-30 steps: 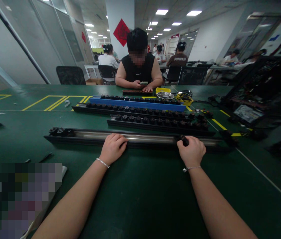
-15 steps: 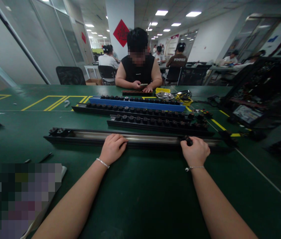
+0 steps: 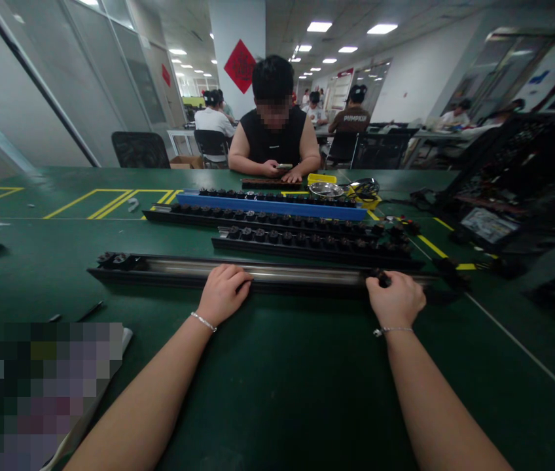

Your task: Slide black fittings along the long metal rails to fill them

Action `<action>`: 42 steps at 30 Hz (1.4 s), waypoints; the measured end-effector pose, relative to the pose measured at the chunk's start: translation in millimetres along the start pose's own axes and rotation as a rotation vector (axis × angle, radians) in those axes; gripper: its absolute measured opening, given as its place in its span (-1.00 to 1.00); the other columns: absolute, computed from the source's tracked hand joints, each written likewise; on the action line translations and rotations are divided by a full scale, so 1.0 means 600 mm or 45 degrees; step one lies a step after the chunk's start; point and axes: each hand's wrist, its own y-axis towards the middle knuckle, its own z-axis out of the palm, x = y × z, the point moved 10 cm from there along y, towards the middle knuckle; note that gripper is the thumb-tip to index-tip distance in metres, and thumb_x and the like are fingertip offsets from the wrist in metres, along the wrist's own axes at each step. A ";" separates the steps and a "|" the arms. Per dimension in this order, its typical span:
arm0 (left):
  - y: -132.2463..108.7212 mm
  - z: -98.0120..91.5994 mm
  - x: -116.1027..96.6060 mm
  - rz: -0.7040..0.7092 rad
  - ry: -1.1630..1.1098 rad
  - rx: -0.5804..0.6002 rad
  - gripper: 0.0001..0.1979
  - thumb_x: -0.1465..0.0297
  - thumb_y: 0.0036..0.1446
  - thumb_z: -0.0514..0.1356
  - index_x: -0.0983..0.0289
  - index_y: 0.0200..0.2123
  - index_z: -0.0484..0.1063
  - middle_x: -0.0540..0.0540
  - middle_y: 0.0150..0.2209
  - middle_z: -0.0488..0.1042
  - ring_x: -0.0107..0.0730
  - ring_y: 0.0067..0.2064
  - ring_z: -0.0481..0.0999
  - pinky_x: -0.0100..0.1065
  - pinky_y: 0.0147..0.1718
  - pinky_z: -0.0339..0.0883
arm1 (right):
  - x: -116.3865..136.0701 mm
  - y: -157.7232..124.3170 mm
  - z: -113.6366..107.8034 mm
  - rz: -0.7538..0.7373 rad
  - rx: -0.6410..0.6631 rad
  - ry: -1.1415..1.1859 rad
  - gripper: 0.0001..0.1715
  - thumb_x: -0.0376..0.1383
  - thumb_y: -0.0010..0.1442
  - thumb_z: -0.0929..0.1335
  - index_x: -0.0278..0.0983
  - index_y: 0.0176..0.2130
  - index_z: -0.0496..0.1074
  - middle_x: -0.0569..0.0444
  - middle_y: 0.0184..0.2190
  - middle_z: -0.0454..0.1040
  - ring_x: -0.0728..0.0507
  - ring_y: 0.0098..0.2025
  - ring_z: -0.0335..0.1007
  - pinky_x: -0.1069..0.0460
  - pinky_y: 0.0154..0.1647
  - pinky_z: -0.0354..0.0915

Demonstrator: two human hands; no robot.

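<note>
A long black rail (image 3: 169, 270) with a shiny metal channel lies across the green table (image 3: 282, 366) in front of me. My left hand (image 3: 222, 293) rests on its near edge at the middle, fingers curled down over it. My right hand (image 3: 396, 299) is closed on a small black slider piece (image 3: 382, 278) sitting in the channel toward the right end. Two more black pieces (image 3: 115, 259) sit at the rail's left end.
Three more rails with rows of black pieces, one on a blue strip (image 3: 272, 204), lie farther back. A person (image 3: 274, 127) sits opposite holding a phone. A metal dish (image 3: 325, 188), yellow box and dark equipment (image 3: 513, 183) stand at right. A blurred sheet (image 3: 42, 386) lies near left.
My right hand has slid the black piece along the rail to the right. My left hand has stayed in place on the rail.
</note>
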 end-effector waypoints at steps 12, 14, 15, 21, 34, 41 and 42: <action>0.000 -0.001 0.000 -0.001 0.004 -0.005 -0.85 0.39 0.14 0.09 0.19 -0.29 0.46 0.08 -0.29 0.48 -0.26 -0.19 0.40 -0.20 -0.19 0.24 | -0.019 0.009 -0.006 0.042 -0.026 -0.043 -0.60 -0.15 -0.05 0.26 -0.31 -0.28 0.48 -0.11 -0.23 0.45 -0.29 -0.17 0.25 -0.16 -0.15 0.11; 0.000 -0.002 -0.001 0.003 0.003 -0.011 -0.86 0.39 0.13 0.09 0.19 -0.30 0.46 0.08 -0.29 0.48 -0.26 -0.20 0.40 -0.20 -0.19 0.24 | -0.025 0.012 -0.009 0.067 -0.026 -0.055 -0.59 -0.15 -0.05 0.26 -0.32 -0.27 0.49 -0.12 -0.22 0.45 -0.30 -0.17 0.25 -0.17 -0.15 0.11; 0.000 -0.002 -0.001 0.004 0.004 -0.012 -0.86 0.39 0.13 0.09 0.19 -0.30 0.46 0.08 -0.29 0.48 -0.26 -0.20 0.40 -0.20 -0.19 0.24 | -0.027 0.013 -0.010 0.080 -0.026 -0.061 -0.59 -0.16 -0.05 0.26 -0.32 -0.27 0.49 -0.12 -0.22 0.45 -0.30 -0.18 0.26 -0.17 -0.16 0.12; 0.000 -0.002 -0.001 0.009 0.010 -0.002 -0.85 0.39 0.14 0.09 0.19 -0.30 0.46 0.08 -0.29 0.48 -0.26 -0.21 0.39 -0.21 -0.20 0.23 | -0.034 0.016 -0.012 0.123 0.006 -0.097 -0.58 -0.16 -0.04 0.26 -0.33 -0.24 0.50 -0.14 -0.20 0.45 -0.32 -0.14 0.26 -0.18 -0.15 0.13; 0.000 -0.001 0.000 0.016 0.020 -0.004 -0.86 0.39 0.13 0.09 0.20 -0.29 0.46 0.08 -0.28 0.48 -0.26 -0.20 0.39 -0.21 -0.19 0.24 | -0.040 0.017 -0.012 0.169 0.044 -0.142 -0.53 -0.14 -0.01 0.24 -0.33 -0.19 0.49 -0.10 -0.16 0.45 -0.28 -0.11 0.26 -0.15 -0.10 0.12; -0.001 0.000 0.001 0.005 0.007 0.004 -0.85 0.39 0.14 0.09 0.20 -0.29 0.46 0.08 -0.28 0.48 -0.27 -0.19 0.39 -0.21 -0.19 0.23 | -0.054 0.022 -0.010 0.187 0.049 -0.144 -0.51 -0.11 -0.01 0.23 -0.32 -0.19 0.49 -0.11 -0.16 0.44 -0.31 -0.11 0.25 -0.16 -0.10 0.12; -0.001 -0.001 0.001 0.006 0.008 0.004 -0.85 0.39 0.14 0.09 0.20 -0.29 0.46 0.08 -0.28 0.48 -0.27 -0.19 0.39 -0.21 -0.19 0.23 | -0.055 0.022 -0.010 0.190 0.045 -0.139 -0.51 -0.11 -0.01 0.23 -0.32 -0.19 0.49 -0.11 -0.16 0.44 -0.31 -0.10 0.25 -0.17 -0.09 0.12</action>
